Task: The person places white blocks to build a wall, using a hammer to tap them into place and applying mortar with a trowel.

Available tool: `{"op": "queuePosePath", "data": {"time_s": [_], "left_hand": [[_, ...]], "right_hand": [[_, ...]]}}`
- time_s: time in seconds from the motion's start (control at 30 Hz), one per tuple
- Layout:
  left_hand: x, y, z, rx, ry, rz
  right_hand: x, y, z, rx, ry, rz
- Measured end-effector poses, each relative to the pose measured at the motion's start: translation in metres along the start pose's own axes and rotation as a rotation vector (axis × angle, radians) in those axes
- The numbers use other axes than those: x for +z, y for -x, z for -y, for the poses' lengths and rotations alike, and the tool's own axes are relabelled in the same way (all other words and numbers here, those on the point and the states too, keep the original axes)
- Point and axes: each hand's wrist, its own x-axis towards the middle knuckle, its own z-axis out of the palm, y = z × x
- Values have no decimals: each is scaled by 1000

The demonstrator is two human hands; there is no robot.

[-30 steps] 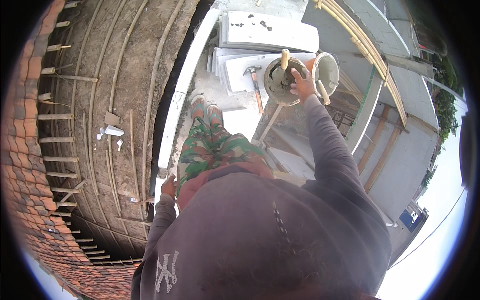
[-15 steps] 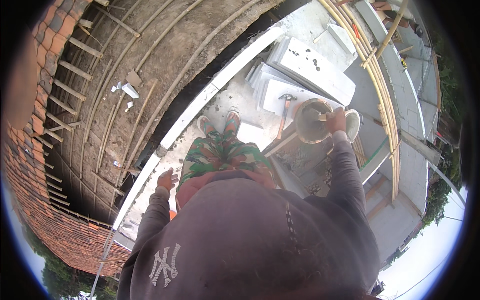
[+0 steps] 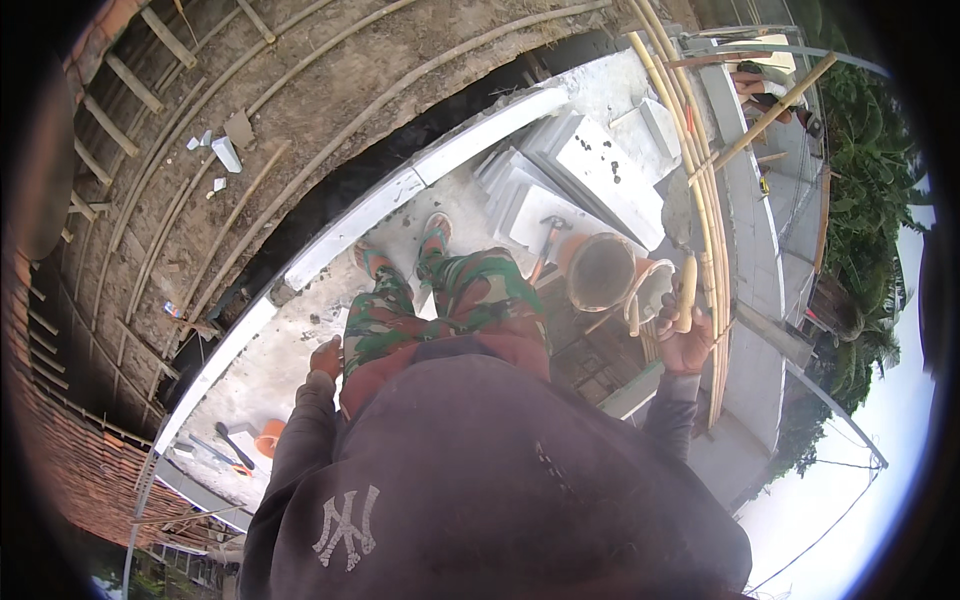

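My right hand (image 3: pixel 686 338) is closed around the wooden handle of a trowel (image 3: pixel 688 285). Its grey, mortar-coloured blade points away from me, close to the bamboo poles. Left of that hand are a round bucket (image 3: pixel 600 272) with a mortar-stained rim and a second, lighter container (image 3: pixel 652 288) beside it. A hammer (image 3: pixel 549 245) lies on the pale blocks next to the bucket. My left hand (image 3: pixel 326 357) hangs by my left thigh, fingers loosely bent, with nothing visible in it.
White blocks (image 3: pixel 600 170) are stacked ahead. A low white block wall (image 3: pixel 350 225) curves along my left, above a dirt area with bamboo. Bamboo poles (image 3: pixel 712 260) stand at right, a person (image 3: pixel 770 85) beyond. An orange container (image 3: pixel 270 437) and tools lie behind left.
My right hand has moved back and right from over the buckets, and the trowel now shows raised in it. My left hand has drawn in beside my thigh. My view and stance have turned.
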Motion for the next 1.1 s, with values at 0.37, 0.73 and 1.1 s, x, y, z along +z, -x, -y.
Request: {"op": "queuePosePath", "data": {"time_s": [0.37,0.73,1.1], "left_hand": [[38,8,48,-191,118,-91],[198,-88,0,-486,-493,13],[207,-160,-19,-623,-532,-49]], "right_hand": [[36,-420,-72,340,1462,-166],[-80,-761,-154,1,3097,259],[-157,-840,-213,108,3345,375]]}}
